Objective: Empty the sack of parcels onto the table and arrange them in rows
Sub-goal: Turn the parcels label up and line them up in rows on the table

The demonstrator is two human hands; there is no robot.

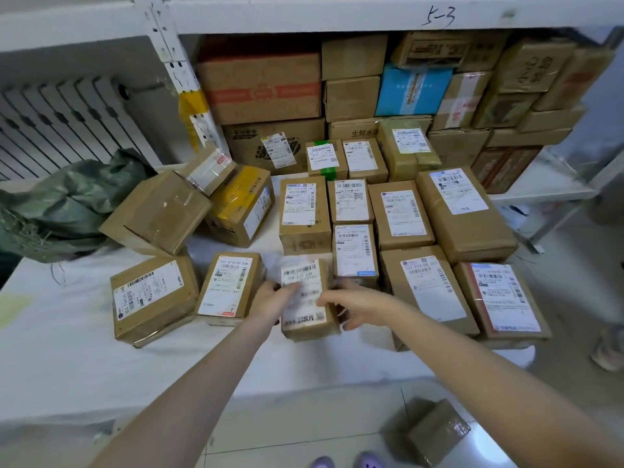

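1. Cardboard parcel (309, 298): small, brown and taped, with a white label over most of its top face. It sits in the front row on the table (67, 359), between a left neighbour (229, 285) and a larger right neighbour (429, 292). Blur prevents telling whether it rests on the table or is slightly raised.
2. Handling, as judged: the walls are stiff and the weight is low for this size. The contents are unknown, so treat it as fragile. Tape and label are smooth and may slip, while bare cardboard gives more friction.
3. Hold point: take the two long side walls, opposite each other. Avoid pressing on the top centre, where a thin lid could dent.
4. Left hand (270, 300): holds the left edge, with its fingers (292, 288) laid across the label.
5. Right hand (351, 305): holds the right edge, with its fingers (329, 298) curled over the top and down the side.
6. Rows (401, 214): sorted parcels lie label-up and close together, behind and to the right.
7. Loose boxes (158, 211): three lie tilted and piled at rear left, not yet placed.
8. Sack (67, 204): green, slumped at the table's left end, and apparently emptied.
9. Stray parcel (435, 430): lies on the floor (287, 420) near the person's feet and needs retrieving.
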